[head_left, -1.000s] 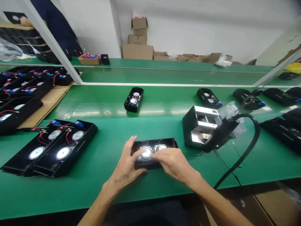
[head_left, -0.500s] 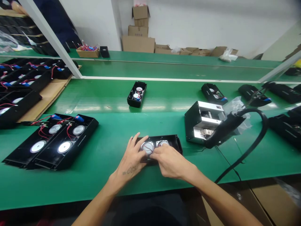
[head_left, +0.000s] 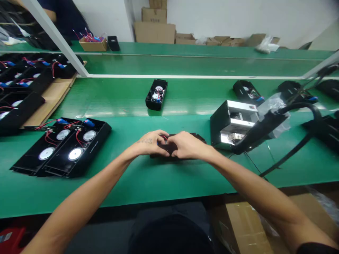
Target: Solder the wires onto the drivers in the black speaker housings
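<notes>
A black speaker case point(head_left: 169, 148) lies on the green bench in front of me, mostly covered by my hands. My left hand point(head_left: 150, 143) grips its left part, thumb on the near side and fingers over the far side. Close beside it, my right hand point(head_left: 188, 145) holds the middle in the same way, the two thumbs almost meeting. A bit of red wire shows between the hands. The round speakers inside are hidden. Farther back stands another open speaker case point(head_left: 156, 94) with two round speakers and wires.
Two open speaker cases point(head_left: 71, 148) lie side by side on the left. More wired cases point(head_left: 23, 102) rest on cardboard behind them. To the right is a metal-fronted machine point(head_left: 233, 123) with a thick black hose point(head_left: 293, 155). A small box of wires point(head_left: 92, 44) sits on the back shelf.
The right hand has gone from pinching at the wires inside to gripping the case. Both hands now wrap around it, covering the speakers. The camera view has shifted.
</notes>
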`<state>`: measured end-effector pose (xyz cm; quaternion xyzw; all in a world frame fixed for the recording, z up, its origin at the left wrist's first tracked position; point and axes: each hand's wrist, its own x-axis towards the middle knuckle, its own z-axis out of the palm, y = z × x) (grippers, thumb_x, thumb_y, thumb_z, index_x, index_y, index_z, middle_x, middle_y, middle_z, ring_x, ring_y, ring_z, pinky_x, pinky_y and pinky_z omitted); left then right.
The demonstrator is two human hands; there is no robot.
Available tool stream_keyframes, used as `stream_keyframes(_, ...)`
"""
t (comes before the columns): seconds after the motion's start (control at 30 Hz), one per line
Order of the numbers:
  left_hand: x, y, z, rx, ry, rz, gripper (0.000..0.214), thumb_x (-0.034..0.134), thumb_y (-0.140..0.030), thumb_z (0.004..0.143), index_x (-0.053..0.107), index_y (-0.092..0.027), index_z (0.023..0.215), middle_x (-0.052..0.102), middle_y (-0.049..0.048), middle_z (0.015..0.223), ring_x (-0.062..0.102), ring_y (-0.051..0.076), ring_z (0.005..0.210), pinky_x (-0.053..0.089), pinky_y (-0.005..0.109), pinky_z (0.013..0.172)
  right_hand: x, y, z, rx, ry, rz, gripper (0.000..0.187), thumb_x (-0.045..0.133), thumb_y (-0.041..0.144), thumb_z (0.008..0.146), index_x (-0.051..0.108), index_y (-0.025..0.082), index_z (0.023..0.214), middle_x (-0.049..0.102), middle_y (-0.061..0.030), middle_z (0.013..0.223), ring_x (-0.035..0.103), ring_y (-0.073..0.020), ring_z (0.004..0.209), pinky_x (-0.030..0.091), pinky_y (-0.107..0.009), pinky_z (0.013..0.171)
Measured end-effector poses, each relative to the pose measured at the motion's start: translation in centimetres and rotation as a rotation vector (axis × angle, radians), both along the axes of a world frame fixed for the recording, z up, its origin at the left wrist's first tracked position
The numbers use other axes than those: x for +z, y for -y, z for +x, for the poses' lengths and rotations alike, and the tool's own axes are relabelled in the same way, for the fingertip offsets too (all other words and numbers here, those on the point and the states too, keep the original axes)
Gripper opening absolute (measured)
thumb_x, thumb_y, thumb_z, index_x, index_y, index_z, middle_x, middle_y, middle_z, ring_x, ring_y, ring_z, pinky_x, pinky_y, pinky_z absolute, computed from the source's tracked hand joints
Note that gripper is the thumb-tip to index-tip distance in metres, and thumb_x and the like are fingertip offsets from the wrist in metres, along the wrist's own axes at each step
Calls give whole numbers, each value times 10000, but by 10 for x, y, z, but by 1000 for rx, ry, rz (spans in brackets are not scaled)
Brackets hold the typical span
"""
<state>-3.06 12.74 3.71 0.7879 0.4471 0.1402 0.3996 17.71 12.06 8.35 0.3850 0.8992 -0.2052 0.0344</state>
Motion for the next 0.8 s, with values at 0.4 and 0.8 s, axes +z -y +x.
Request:
stream_keyframes(0.4,18,-17,3,22,-70,-216,354,885,-489,573,743,-208,735,723,17,1183,650,188,950,448,279,739,2,-32,2,-62,-67,-221,231,826,364,659,771,196,808,580,29,610,487,-133,597,278,-290,548)
stream_keyframes(0.8,14,-26,5,0,-72,-198,378,893,-509,571,699,-185,590,693,-3,1191,561,138,812,337,303,646,-4,-45,-5,-145,-87,-329,266,894,330,563,682,189,642,505,60,573,423,-112,576,250,-292,528)
